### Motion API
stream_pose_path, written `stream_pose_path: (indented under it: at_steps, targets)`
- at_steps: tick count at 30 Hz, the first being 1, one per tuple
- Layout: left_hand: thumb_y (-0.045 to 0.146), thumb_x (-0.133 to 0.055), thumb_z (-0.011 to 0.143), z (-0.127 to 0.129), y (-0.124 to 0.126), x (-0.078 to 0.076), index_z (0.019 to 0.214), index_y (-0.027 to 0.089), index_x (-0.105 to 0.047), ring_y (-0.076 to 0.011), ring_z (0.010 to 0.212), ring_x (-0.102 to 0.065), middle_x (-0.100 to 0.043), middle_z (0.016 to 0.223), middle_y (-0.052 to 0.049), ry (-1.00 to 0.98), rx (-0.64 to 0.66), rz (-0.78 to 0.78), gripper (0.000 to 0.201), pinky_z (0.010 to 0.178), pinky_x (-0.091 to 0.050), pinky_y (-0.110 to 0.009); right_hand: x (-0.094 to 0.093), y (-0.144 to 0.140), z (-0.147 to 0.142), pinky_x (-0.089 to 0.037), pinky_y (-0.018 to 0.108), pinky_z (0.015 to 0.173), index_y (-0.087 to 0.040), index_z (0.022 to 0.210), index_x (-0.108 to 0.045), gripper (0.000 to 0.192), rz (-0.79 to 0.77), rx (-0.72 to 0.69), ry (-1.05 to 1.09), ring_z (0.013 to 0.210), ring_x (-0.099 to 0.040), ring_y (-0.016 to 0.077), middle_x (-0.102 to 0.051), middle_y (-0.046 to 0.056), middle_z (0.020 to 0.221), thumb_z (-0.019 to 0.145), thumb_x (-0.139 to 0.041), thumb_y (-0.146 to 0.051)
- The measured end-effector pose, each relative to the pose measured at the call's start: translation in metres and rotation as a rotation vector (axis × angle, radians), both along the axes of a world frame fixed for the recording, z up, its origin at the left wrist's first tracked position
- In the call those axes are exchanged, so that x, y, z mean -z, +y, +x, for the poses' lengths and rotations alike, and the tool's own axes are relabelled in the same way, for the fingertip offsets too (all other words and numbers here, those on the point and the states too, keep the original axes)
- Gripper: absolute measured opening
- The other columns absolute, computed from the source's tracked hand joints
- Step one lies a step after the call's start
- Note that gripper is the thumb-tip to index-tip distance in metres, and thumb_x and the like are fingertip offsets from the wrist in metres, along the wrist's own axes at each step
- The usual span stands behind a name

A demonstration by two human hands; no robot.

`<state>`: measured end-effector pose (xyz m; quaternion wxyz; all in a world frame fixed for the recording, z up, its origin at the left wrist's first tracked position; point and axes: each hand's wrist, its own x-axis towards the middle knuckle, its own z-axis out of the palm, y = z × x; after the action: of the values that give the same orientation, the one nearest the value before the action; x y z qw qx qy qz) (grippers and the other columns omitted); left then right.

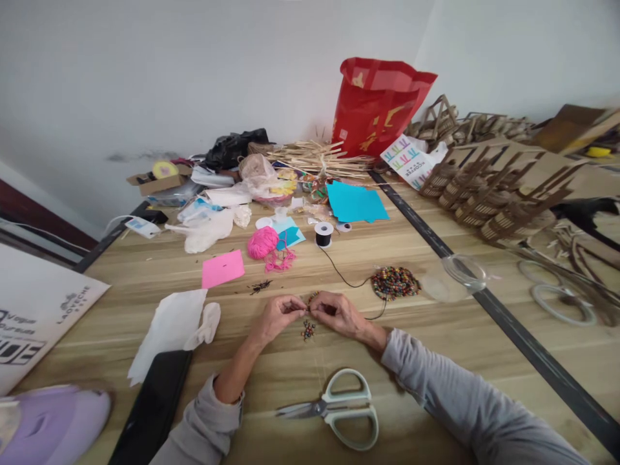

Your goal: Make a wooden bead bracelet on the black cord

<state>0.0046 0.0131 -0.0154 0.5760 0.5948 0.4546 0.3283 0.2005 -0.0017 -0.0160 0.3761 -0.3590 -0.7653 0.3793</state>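
Left hand (pixel 277 315) and right hand (pixel 338 312) are meeting fingertip to fingertip just beyond the scissors (pixel 336 408), fingers pinching closed on a black cord (pixel 345 278); loose beads (pixel 308 330) are lying beneath them, bead pile (pixel 394 282) farther right.

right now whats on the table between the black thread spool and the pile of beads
In the head view, a black thread trails over bare wood from the black thread spool toward the pile of beads; nothing else lies between them.
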Motion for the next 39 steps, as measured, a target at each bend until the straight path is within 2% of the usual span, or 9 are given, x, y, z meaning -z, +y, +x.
stream_pose_path:
  at_steps: [8,20,29,39]
  targets:
    - [0.029,-0.074,0.062,0.001,0.000,0.001,0.071,0.012,-0.066,-0.0142,0.063,-0.059,-0.067,0.066,-0.003,0.006,0.015,0.016,0.021,0.063,-0.046,-0.025,0.001,0.001,-0.001,-0.036,0.020,0.051,-0.014,0.076,-0.062,0.022,0.005,0.002,0.017,0.055,-0.046,0.0099,-0.057,0.002,0.067,0.087,-0.054,-0.031]
    - [0.017,-0.068,0.065,0.002,-0.002,-0.010,0.071,0.012,-0.067,-0.0145,0.066,-0.060,-0.067,0.069,-0.003,0.036,0.027,0.036,0.008,0.068,-0.048,-0.026,0.005,0.001,-0.001,-0.035,0.020,0.052,-0.014,0.078,-0.063,0.015,-0.025,-0.001,-0.006,0.058,-0.046,0.0098,-0.058,0.002,0.070,0.085,-0.055,-0.025]
    - [0.014,-0.068,0.064,0.002,0.007,-0.002,0.071,0.012,-0.069,-0.0140,0.065,-0.059,-0.069,0.068,-0.003,0.028,0.066,0.081,0.007,0.065,-0.045,-0.024,0.002,0.000,-0.002,-0.035,0.021,0.053,-0.014,0.078,-0.065,0.017,-0.064,0.039,-0.018,0.058,-0.047,0.0107,-0.059,0.002,0.069,0.083,-0.057,-0.029]
    - [0.024,-0.070,0.066,0.000,0.004,0.006,0.074,0.012,-0.069,-0.0138,0.065,-0.058,-0.068,0.069,-0.003,-0.029,0.097,0.051,0.014,0.063,-0.043,-0.024,0.002,-0.001,-0.004,-0.034,0.021,0.051,-0.014,0.077,-0.063,0.021,-0.134,0.074,-0.008,0.055,-0.046,0.0101,-0.059,0.002,0.067,0.082,-0.059,-0.034]
